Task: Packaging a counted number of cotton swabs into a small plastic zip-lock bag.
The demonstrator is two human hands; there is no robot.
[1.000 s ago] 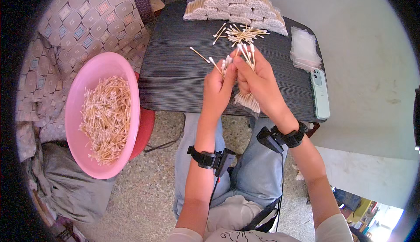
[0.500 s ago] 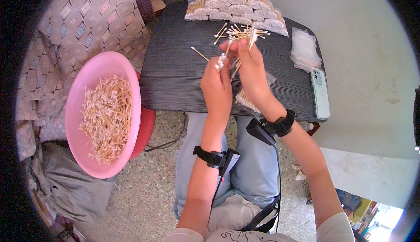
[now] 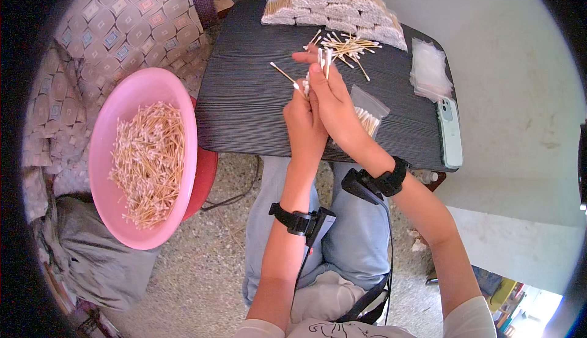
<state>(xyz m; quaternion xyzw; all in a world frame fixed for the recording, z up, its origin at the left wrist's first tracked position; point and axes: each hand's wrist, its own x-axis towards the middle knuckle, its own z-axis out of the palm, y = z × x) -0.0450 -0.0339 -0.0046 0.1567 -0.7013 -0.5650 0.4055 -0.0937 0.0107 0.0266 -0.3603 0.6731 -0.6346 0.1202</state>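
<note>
My left hand (image 3: 304, 121) is closed around a small bunch of cotton swabs, whose white tips (image 3: 306, 85) stick up past the fingers. Pressed close beside it, my right hand (image 3: 338, 110) pinches several more cotton swabs (image 3: 325, 60) upright between thumb and fingers. The hands overlap, so the lower ends of both bunches are hidden. Just beyond them a loose pile of swabs (image 3: 351, 46) lies on the dark table (image 3: 244, 106). One single swab (image 3: 285, 75) lies left of the fingers. Partly under my right wrist is a clear zip bag (image 3: 369, 115) with swabs inside.
Filled swab bags (image 3: 333, 9) are stacked at the table's far edge. At the right edge lie flat clear bags (image 3: 430, 69) and a pale green phone (image 3: 449, 131). A pink basin (image 3: 104, 154) full of swabs stands left, on a red stool (image 3: 205, 179).
My right hand has moved left and nearer, from the pile to my left hand, carrying swabs. More of the zip bag shows now. Some pile swabs have shifted.
</note>
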